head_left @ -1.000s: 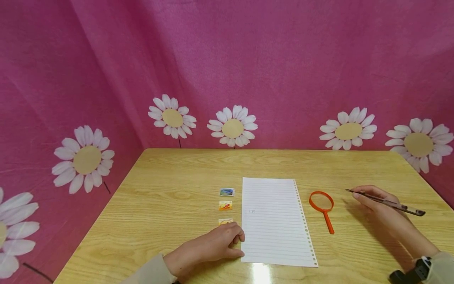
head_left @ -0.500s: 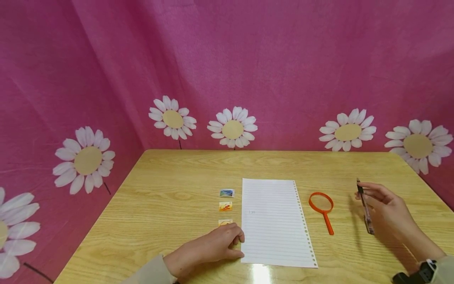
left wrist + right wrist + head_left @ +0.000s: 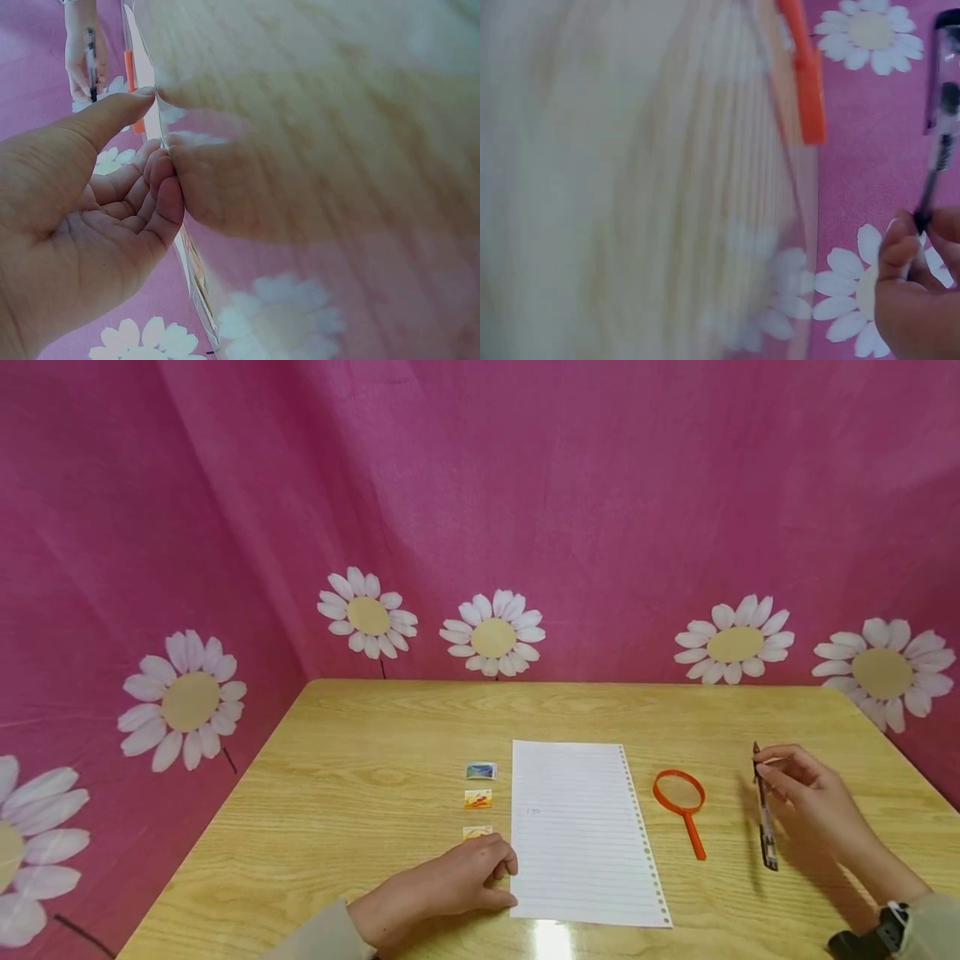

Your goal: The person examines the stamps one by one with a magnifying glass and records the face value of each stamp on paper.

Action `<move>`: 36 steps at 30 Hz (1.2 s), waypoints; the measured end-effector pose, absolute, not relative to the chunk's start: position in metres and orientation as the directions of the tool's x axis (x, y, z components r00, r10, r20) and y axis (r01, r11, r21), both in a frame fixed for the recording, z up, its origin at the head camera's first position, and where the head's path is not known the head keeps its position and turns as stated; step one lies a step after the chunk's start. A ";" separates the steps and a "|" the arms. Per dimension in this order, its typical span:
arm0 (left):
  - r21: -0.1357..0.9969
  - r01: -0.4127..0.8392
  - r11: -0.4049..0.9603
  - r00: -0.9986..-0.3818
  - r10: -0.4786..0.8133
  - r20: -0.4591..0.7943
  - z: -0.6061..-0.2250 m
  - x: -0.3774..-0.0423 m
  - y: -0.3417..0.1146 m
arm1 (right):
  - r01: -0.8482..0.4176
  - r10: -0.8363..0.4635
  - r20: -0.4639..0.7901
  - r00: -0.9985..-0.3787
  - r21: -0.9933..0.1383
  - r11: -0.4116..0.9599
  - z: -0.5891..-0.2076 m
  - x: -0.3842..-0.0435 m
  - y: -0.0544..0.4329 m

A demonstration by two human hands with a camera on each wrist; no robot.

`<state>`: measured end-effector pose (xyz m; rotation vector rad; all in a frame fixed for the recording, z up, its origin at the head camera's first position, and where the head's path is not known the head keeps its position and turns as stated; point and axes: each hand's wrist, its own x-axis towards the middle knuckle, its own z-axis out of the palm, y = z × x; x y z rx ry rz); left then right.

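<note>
My right hand [image 3: 819, 806] pinches a ballpoint pen [image 3: 765, 825] near its tip, over the right side of the table. In the right wrist view the clear-barrelled pen [image 3: 944, 139] rises from between thumb and fingers. My left hand [image 3: 465, 875] rests at the left edge of a lined, punched sheet of paper [image 3: 581, 852], with its fingers loosely bent and its thumb stretched out in the left wrist view. A small written mark shows on the sheet's left side. Just above the left hand lies a yellow stamp [image 3: 477, 832], partly covered by it.
Between the paper and the right hand lies a red magnifying glass [image 3: 694, 835]. A yellow-and-red stamp [image 3: 477, 798] and a blue-green stamp [image 3: 482, 771] lie left of the sheet. A pink flowered curtain [image 3: 600, 527] borders the wooden table [image 3: 360, 760].
The pen has swung in my right hand, from its rear end pointing right to pointing toward me, and the fingers now hold it nearer the tip. My left hand stays in place.
</note>
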<state>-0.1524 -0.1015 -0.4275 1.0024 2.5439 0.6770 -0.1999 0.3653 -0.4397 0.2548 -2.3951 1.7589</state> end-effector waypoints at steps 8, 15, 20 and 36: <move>0.540 0.540 0.646 -0.707 0.696 -0.127 -0.428 -0.152 -0.101 | -0.296 -0.221 0.197 -0.955 -0.643 0.706 -0.441 -0.211 0.356; 0.531 0.558 0.639 -0.706 0.701 -0.103 -0.428 -0.151 -0.102 | -0.369 -0.307 0.204 -0.930 -0.523 0.768 -0.445 -0.221 0.344; 0.522 0.561 0.643 -0.709 0.698 -0.098 -0.427 -0.151 -0.101 | -0.410 -0.347 0.218 -0.912 -0.460 0.787 -0.445 -0.226 0.340; 0.457 0.603 0.654 -0.701 0.707 -0.087 -0.428 -0.150 -0.100 | -0.516 -0.441 0.270 -0.856 -0.375 0.770 -0.453 -0.227 0.341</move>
